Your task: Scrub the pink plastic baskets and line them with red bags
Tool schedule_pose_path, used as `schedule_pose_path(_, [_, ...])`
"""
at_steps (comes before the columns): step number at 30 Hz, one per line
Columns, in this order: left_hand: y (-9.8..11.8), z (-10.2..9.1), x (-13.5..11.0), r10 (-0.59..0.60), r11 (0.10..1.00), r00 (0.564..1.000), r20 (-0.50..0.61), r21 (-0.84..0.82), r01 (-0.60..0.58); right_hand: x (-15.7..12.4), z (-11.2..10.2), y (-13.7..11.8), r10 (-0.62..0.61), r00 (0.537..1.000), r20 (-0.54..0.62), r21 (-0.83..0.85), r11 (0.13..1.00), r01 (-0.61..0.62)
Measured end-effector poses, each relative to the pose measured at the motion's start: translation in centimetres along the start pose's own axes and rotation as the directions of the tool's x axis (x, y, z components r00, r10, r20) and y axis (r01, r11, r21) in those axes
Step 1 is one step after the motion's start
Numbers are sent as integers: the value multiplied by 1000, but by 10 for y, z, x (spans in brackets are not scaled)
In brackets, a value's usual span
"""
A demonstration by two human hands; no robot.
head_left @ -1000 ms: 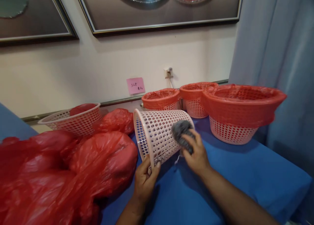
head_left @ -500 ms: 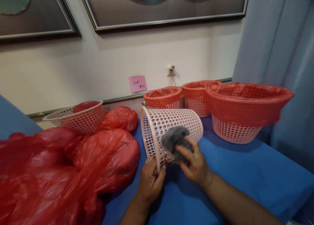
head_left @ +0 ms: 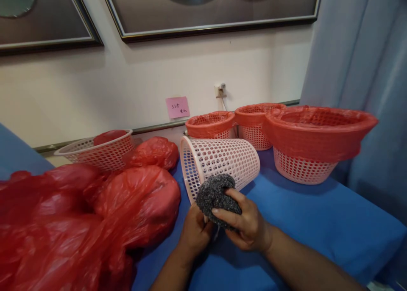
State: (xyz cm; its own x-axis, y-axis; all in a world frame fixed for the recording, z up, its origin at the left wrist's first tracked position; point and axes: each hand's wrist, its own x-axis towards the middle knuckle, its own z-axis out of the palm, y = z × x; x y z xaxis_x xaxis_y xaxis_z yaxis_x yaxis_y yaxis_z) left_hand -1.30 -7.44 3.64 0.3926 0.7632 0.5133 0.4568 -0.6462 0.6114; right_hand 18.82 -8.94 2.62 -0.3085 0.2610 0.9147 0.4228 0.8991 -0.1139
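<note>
A pale pink perforated basket (head_left: 222, 159) lies on its side on the blue table cover (head_left: 311, 214), its mouth turned to the left. My left hand (head_left: 194, 231) is closed on the basket's lower rim. My right hand (head_left: 246, 225) grips a grey scouring cloth (head_left: 213, 193) and presses it against the basket's near side close to the rim. Part of the left hand's fingers is hidden behind the cloth.
Crumpled red plastic bags (head_left: 79, 214) pile up on the left. Behind them stands a pink basket (head_left: 101, 149) with a red bag inside. Three baskets lined with red bags (head_left: 318, 134) stand at the back right. A grey curtain (head_left: 359, 70) hangs at right.
My right hand has slid the grey cloth along the basket from near its base toward the rim and my left hand. The basket has shifted slightly.
</note>
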Motion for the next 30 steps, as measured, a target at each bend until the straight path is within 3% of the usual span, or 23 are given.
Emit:
schedule_pose_path(3, [7,0,0,-27,998,996,-83,-51,23,-1,-4,9,4,1000,5,-40,999,-4])
schedule_pose_path(5, [8,-1,-1,-70,994,991,-116,-94,59,-5,-6,27,115,993,-35,-82,990,-117])
schedule_pose_path(6, [7,-1,-2,-88,991,989,-115,-108,76,-7,-7,39,218,970,-106,-104,968,-229])
schedule_pose_path(7, [5,-1,-3,-101,990,989,-110,-113,89,-9,-9,53,346,914,-211,-112,920,-375])
schedule_pose_path(8, [3,-2,-3,-107,989,989,-101,-108,96,-12,-11,67,483,812,-329,-90,840,-536])
schedule_pose_path(10, [-2,-2,-3,-105,992,992,-75,-72,100,-16,-16,92,695,532,-484,40,625,-780])
schedule_pose_path(11, [-5,-2,-3,-101,994,993,-60,-43,99,-17,-17,100,751,427,-504,98,541,-835])
schedule_pose_path(12, [-7,-2,-3,-97,995,994,-45,-10,96,-18,-18,104,775,382,-504,124,502,-856])
schedule_pose_path(13, [-8,-1,-2,-90,995,995,-34,26,91,-18,-18,102,771,402,-494,112,515,-850])
schedule_pose_path(14, [-9,0,-2,-82,994,996,-25,63,84,-17,-17,95,738,480,-474,70,575,-816])
schedule_pose_path(17, [-8,2,1,-65,992,998,3,113,64,-9,-8,52,475,838,-269,-78,856,-510])
schedule_pose_path(18, [-8,2,1,-61,994,998,13,95,60,-6,-4,35,349,924,-157,-76,928,-364])
schedule_pose_path(20, [-7,3,0,-47,999,999,10,22,47,-2,0,7,113,994,-8,-24,993,-113])
schedule_pose_path(22, [-7,4,-3,-37,997,998,-40,-71,35,0,2,-6,-36,999,30,15,999,35])
schedule_pose_path(24, [-7,4,-6,-83,984,991,-109,-165,64,0,1,-4,-64,998,28,8,998,63])
schedule_pose_path(25, [-8,3,-7,-129,973,981,-142,-209,98,-2,1,2,-23,1000,15,-15,1000,24])
schedule_pose_path(27, [-8,2,-8,-211,951,961,-178,-263,160,-6,-2,23,189,977,-97,-90,976,-198])
schedule_pose_path(28, [-9,2,-7,-226,949,956,-188,-264,172,-8,-4,37,327,923,-203,-117,928,-354])
schedule_pose_path(30, [-9,1,-5,-204,961,961,-185,-223,161,-13,-8,64,547,725,-419,-88,770,-632])
